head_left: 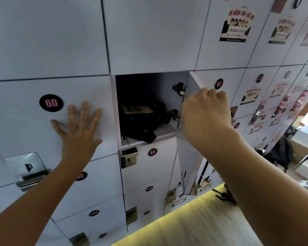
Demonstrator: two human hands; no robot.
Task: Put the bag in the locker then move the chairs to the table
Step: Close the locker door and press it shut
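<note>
A black bag (142, 121) lies inside the open locker (169, 129) in the middle of a white locker wall, one strap hanging over the front lip. A pale phone-like object (136, 109) rests on top of the bag. The locker door (189, 150) stands swung out to the right on two metal hinges. My right hand (205, 112) is closed around the door's upper edge. My left hand (78, 128) lies flat with fingers spread on the door of locker 60 (51, 102), to the left of the opening. No chairs or table are clearly visible.
Numbered locker doors with metal locks (129, 157) fill the wall; posters (236, 25) hang on doors at the upper right. A yellow light strip (167, 222) runs along the locker base above pale floor. Dark objects and boxes (280, 153) stand at the far right.
</note>
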